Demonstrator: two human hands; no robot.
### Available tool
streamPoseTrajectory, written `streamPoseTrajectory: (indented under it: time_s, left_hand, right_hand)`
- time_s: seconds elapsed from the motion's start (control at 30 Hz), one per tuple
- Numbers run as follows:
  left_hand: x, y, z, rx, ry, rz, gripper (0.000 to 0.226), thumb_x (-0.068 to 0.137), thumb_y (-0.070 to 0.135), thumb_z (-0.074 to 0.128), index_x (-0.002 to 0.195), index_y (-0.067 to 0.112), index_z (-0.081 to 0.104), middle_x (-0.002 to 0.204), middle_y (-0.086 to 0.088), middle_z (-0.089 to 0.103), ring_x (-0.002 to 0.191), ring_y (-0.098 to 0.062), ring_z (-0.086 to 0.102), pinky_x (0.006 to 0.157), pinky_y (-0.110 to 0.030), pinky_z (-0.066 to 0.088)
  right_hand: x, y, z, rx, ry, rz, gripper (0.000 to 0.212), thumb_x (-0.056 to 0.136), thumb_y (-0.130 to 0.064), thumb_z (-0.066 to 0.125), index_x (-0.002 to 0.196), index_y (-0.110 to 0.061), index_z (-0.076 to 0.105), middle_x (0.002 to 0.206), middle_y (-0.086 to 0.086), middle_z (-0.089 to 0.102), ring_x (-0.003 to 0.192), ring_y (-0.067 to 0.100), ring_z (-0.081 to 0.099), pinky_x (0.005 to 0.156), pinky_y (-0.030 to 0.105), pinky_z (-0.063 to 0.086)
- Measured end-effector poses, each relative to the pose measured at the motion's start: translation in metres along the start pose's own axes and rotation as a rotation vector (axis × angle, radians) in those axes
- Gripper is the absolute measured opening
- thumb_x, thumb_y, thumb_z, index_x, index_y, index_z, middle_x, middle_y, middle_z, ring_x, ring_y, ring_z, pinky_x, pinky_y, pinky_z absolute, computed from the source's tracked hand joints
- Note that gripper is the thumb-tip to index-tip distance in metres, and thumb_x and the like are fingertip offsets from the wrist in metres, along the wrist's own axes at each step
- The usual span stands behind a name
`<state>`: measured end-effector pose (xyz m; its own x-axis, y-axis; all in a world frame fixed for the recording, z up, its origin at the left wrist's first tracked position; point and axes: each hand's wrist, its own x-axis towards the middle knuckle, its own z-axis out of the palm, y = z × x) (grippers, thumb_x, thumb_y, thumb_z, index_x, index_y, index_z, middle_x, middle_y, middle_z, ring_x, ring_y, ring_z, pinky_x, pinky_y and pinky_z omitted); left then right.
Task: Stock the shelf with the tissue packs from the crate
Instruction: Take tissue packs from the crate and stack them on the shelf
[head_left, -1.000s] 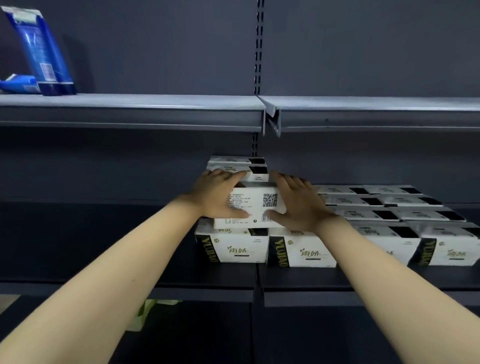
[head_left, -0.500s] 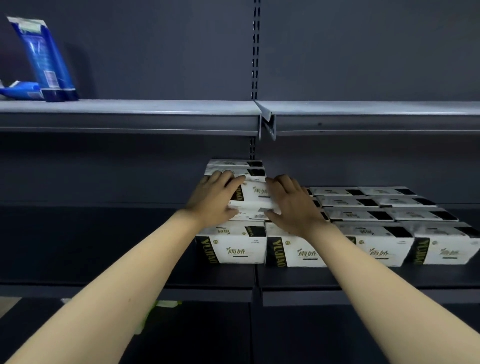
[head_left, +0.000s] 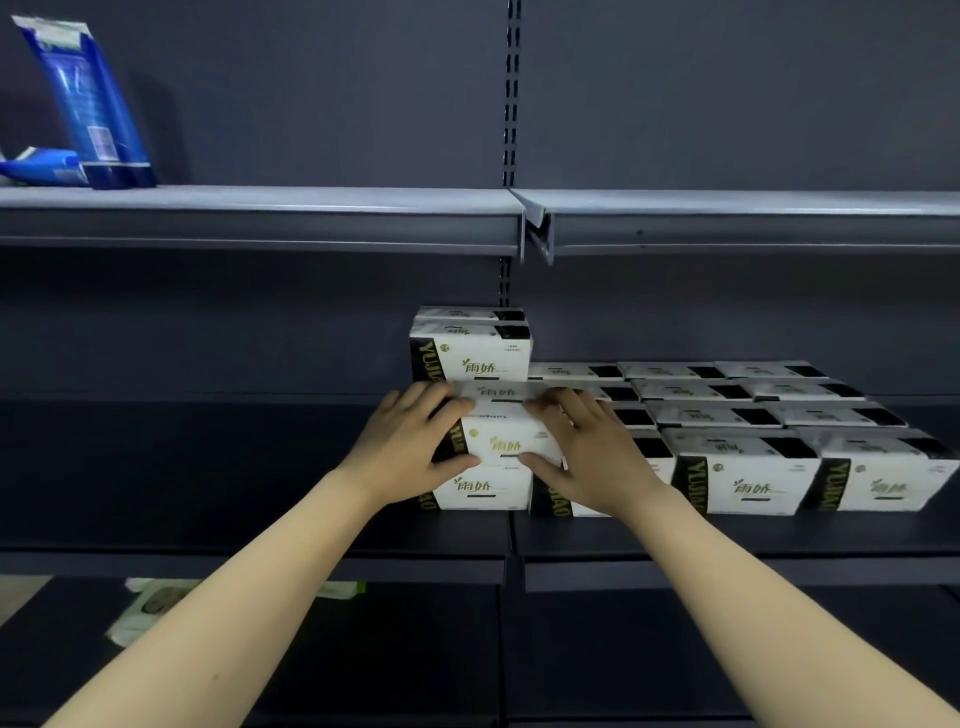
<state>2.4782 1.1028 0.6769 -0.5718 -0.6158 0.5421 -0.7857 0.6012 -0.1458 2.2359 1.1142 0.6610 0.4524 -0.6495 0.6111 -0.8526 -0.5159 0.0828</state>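
Seating the pack (head_left: 501, 441) squarely is the job now: both hands clasp it from either side, left hand (head_left: 410, 447) with fingers curled over its top left edge and thumb under, right hand (head_left: 587, 457) likewise on the right. It sits on the front pack of the left column, near the front edge of the shelf (head_left: 260, 525), with a taller stack (head_left: 470, 348) just behind. Best to my mind: press it back until it touches that stack, line its face up with the front row (head_left: 748, 483), then let go with both hands together so it does not skew. A second ago the pack was tilted up, its barcode side facing out; now it lies flat, label forward, and the hands have come lower
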Motion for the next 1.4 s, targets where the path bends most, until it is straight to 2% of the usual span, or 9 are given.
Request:
streamPoseTrajectory:
  time_s: [0.13,0.4,0.6,0.77,0.9,1.03,1.2,1.3,1.4]
  left_hand:
    - [0.000,0.001,-0.008,0.012,-0.066,-0.018,0.075,0.077,0.067,0.044,0.133,0.016,0.046,0.128,-0.003,0.055,0.110,-0.023,0.054,0.085,-0.037,0.042]
    - [0.018,-0.007,-0.023,-0.073,-0.243,-0.186,0.120,0.066,0.075,0.062,0.151,0.016,0.003,0.158,-0.001,0.009,0.143,-0.018,0.013,0.113,-0.035,0.013]
    - [0.041,-0.003,-0.022,-0.186,-0.525,-0.202,0.111,0.075,0.066,0.063,0.151,0.023,-0.005,0.159,0.003,0.007,0.144,-0.018,0.009,0.114,-0.039,0.009]
    - [0.049,0.001,-0.014,-0.238,-0.567,-0.211,0.096,0.080,0.065,0.057,0.151,0.031,0.002,0.158,0.004,0.008,0.144,-0.023,0.008,0.115,-0.043,0.018]
    - [0.051,0.001,-0.014,-0.203,-0.523,-0.210,0.100,0.075,0.062,0.064,0.150,0.032,0.006,0.149,0.001,0.022,0.139,-0.025,0.017,0.110,-0.044,0.025]
    - [0.052,-0.001,-0.021,-0.027,-0.364,-0.170,0.110,0.066,0.062,0.070,0.149,0.025,0.009,0.140,-0.001,0.025,0.129,-0.023,0.022,0.106,-0.043,0.026]
    - [0.047,-0.013,-0.021,0.113,-0.116,-0.103,0.110,0.066,0.065,0.067,0.149,0.016,0.016,0.138,-0.007,0.029,0.125,-0.022,0.022,0.103,-0.042,0.024]
    - [0.045,-0.015,-0.010,0.119,0.036,-0.050,0.110,0.055,0.066,0.075,0.140,0.008,0.035,0.124,-0.017,0.046,0.113,-0.026,0.030,0.094,-0.052,0.036]
    - [0.042,-0.019,0.005,0.092,0.128,-0.045,0.115,0.040,0.060,0.084,0.132,0.009,0.037,0.120,-0.012,0.040,0.108,-0.027,0.035,0.088,-0.054,0.042]
  right_hand:
    - [-0.006,-0.002,0.002,-0.011,0.019,0.009,0.054,0.083,-0.049,0.047,0.121,-0.012,0.056,0.114,0.010,0.058,0.101,0.030,0.058,0.076,0.042,0.052]
    - [-0.009,-0.005,0.007,-0.009,0.047,0.038,0.053,0.084,-0.049,0.046,0.123,-0.013,0.055,0.119,0.008,0.056,0.104,0.028,0.055,0.080,0.041,0.050]
    - [-0.009,-0.005,0.007,0.003,0.048,0.037,0.052,0.084,-0.048,0.047,0.124,-0.015,0.052,0.120,0.008,0.055,0.106,0.030,0.055,0.077,0.042,0.051]
    - [-0.007,-0.005,0.004,0.020,0.034,0.041,0.051,0.083,-0.047,0.047,0.124,-0.016,0.051,0.120,0.007,0.055,0.105,0.029,0.056,0.079,0.043,0.051]
    - [-0.005,-0.007,-0.001,0.045,0.027,0.056,0.050,0.089,-0.049,0.042,0.122,-0.014,0.056,0.121,0.006,0.054,0.106,0.028,0.055,0.080,0.044,0.051]
    - [-0.005,-0.008,-0.005,0.149,0.046,0.197,0.070,0.093,-0.063,0.017,0.126,-0.011,0.050,0.120,0.005,0.052,0.109,0.027,0.050,0.087,0.046,0.046]
    - [0.011,-0.003,-0.004,0.176,0.064,0.244,0.075,0.089,-0.064,0.032,0.143,-0.012,0.030,0.143,0.007,0.039,0.128,0.028,0.040,0.101,0.048,0.039]
    - [0.025,-0.003,-0.001,0.125,0.034,0.219,0.079,0.086,-0.061,0.038,0.145,-0.012,0.025,0.145,0.009,0.036,0.128,0.031,0.041,0.099,0.050,0.042]
    - [0.032,-0.002,0.004,0.116,-0.018,0.214,0.086,0.083,-0.062,0.039,0.149,-0.013,0.017,0.151,0.009,0.028,0.134,0.031,0.034,0.104,0.049,0.035]
